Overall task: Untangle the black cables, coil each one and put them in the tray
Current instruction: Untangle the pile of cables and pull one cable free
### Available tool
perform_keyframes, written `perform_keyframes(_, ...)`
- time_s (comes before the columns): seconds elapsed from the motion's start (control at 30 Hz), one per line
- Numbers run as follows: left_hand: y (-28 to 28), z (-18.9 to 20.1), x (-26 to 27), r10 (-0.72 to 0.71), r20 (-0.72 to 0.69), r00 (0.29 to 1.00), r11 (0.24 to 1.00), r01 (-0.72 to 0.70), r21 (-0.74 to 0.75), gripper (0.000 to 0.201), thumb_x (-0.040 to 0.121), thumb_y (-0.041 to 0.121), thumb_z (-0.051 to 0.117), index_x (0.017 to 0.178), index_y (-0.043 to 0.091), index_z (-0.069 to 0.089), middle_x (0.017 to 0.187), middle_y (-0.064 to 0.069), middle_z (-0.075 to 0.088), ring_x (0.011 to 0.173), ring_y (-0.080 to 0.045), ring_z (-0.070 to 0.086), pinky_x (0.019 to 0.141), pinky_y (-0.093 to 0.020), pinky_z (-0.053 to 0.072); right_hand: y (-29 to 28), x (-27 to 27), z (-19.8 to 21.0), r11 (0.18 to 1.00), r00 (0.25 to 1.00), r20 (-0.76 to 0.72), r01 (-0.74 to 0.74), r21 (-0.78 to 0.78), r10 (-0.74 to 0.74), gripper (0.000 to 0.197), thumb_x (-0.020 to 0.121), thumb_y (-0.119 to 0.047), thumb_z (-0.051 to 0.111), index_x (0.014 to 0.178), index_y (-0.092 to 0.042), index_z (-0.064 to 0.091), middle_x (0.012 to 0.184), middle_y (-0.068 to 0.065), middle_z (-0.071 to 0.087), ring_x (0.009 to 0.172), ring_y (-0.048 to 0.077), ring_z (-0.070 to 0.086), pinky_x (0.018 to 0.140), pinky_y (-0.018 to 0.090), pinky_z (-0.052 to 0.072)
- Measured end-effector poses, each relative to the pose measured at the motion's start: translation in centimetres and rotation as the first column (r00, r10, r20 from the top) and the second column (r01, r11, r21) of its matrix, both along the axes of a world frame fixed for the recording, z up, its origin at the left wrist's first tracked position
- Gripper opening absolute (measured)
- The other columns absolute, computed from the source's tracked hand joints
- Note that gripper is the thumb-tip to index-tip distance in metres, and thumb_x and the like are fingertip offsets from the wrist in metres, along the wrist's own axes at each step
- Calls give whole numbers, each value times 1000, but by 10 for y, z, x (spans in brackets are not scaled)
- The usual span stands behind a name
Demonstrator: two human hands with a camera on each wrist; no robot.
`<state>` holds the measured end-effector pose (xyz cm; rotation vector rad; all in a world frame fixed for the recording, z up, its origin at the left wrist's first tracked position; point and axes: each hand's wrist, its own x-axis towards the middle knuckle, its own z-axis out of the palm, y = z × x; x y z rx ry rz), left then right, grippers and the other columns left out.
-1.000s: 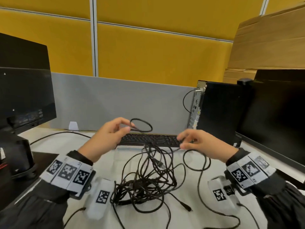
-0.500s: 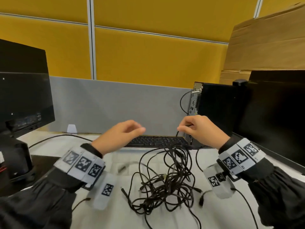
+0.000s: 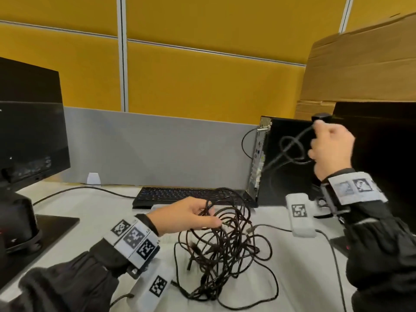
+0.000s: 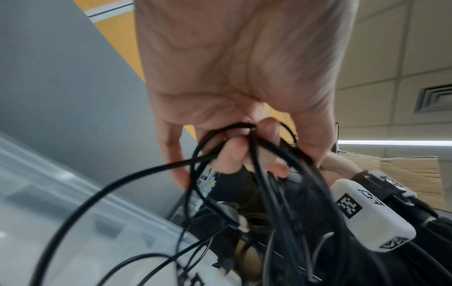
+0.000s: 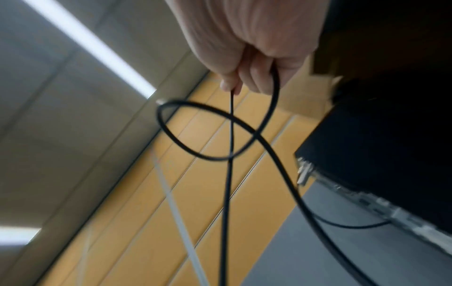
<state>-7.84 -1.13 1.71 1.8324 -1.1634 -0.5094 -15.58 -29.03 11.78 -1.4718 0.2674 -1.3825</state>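
Note:
A tangle of black cables (image 3: 220, 246) lies on the white desk (image 3: 94, 208) in the middle of the head view. My left hand (image 3: 202, 216) reaches in from the left and grips several strands at the top of the pile; the left wrist view shows its fingers (image 4: 232, 152) curled round them. My right hand (image 3: 324, 143) is raised at the right, in front of the computer tower, and pinches one cable (image 5: 229, 174). That cable makes a small loop (image 3: 292, 152) below the fingers and runs down toward the pile. A clear plastic tray (image 4: 73, 222) is blurred at the lower left of the left wrist view.
A black keyboard (image 3: 186, 194) lies behind the pile. A computer tower (image 3: 286, 176) and a monitor (image 3: 387, 154) stand at the right, another monitor (image 3: 29, 136) at the left. A grey partition (image 3: 157, 149) closes the back. Cardboard (image 3: 364, 64) leans at the upper right.
My right hand has risen up and to the right, drawing one cable out of the pile. My left hand has dropped onto the tangle and taken hold of its top strands.

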Motion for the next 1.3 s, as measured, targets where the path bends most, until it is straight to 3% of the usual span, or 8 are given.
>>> perform_keyframes(0.13,5,1,5,-10,-17,1000,997,8,-80,8,87,11,64,85,16,59,68,17,62,67,2,53,66,-14,40,-19,6,-26,960,963,-111,226,-164,-245,8,89,-20,56,83,-20,52,77,-4,51,80,19,55,74,42,50)
perform_keyframes(0.27,6,3,6,-22,40,999,992,27,-120,19,81,7,70,95,18,65,89,13,67,88,-4,62,84,-18,47,24,17,-50,650,841,-488,-237,-722,-235,38,88,-11,59,122,-27,54,120,2,48,104,9,47,91,23,38)
perform_keyframes(0.43,20,4,8,-59,53,997,988,66,-140,20,82,-2,66,95,12,64,81,18,65,84,1,59,80,-14,44,74,12,-63,249,499,-836,-800,-546,-230,62,92,-13,51,136,-53,31,133,-13,42,116,3,44,97,21,39)
perform_keyframes(0.73,38,5,3,-91,165,982,987,111,-115,25,80,1,70,77,26,66,68,20,60,67,6,51,68,-7,36,113,22,-79,51,397,-914,-914,-402,-82,30,90,-20,62,119,-20,64,119,0,57,89,-13,46,73,2,34)
perform_keyframes(0.9,50,5,4,-75,88,993,985,88,-146,40,81,-6,66,70,32,66,62,21,58,60,6,52,61,-7,38,112,14,-76,81,578,-763,-779,-622,-290,19,93,-36,53,101,-27,68,99,-6,61,88,4,54,78,28,48)
perform_keyframes(1.03,54,6,6,-112,6,994,986,112,-120,25,82,-4,66,84,21,67,73,19,67,73,6,60,69,-9,45,88,17,-48,432,741,-663,-566,-702,-106,19,95,-29,50,78,-34,54,66,-16,54,62,-8,51,58,11,37)
perform_keyframes(1.13,42,3,-1,-192,23,981,981,192,-26,21,82,0,67,92,19,68,79,19,67,81,7,60,76,-11,45,72,26,-30,854,882,-407,-391,-344,239,30,99,-23,42,70,-25,46,47,-14,40,41,1,36,43,13,26)
perform_keyframes(1.3,30,-6,-2,-214,29,976,977,213,13,19,84,4,67,97,18,69,91,8,68,89,0,62,81,-15,48,33,18,3,939,950,-37,-300,169,310,30,101,-23,33,73,-18,41,43,-9,26,34,4,21,34,15,17)
